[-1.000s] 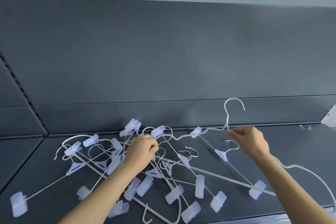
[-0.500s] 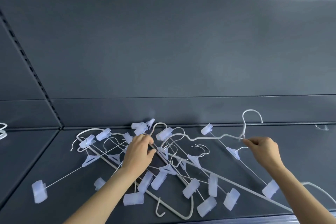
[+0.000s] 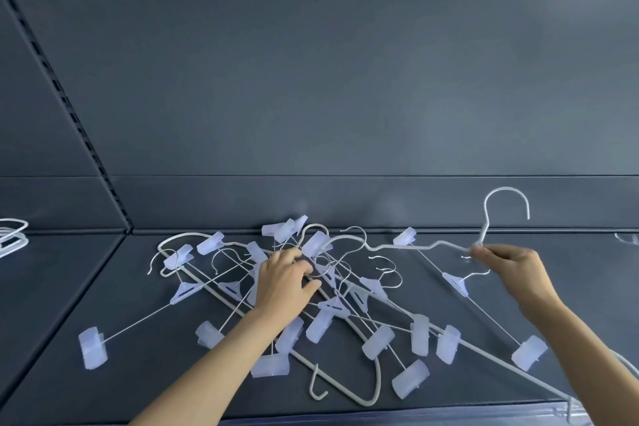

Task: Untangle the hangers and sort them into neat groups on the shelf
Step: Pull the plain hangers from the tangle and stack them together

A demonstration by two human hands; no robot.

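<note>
While right hand (image 3: 515,270) pinches white coated-wire hanger (image 3: 485,218) neck just below hook, left hand (image 3: 283,284) covers tangle of translucent-clip wire hangers (image 3: 377,341); hold unclear.

The white hanger (image 3: 397,247) in my right hand (image 3: 511,266) looks matt, coated. The clip hangers (image 3: 186,290) at centre are thin shiny metal wire (hooks too) with frosted translucent plastic clips (image 3: 92,348). The shelf (image 3: 52,304) is smooth, matt grey.

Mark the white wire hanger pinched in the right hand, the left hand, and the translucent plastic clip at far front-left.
white wire hanger (image 3: 505,188), head view, top of its hook.
left hand (image 3: 280,287), head view, back of the hand.
translucent plastic clip (image 3: 92,349), head view, middle of its body.
</note>
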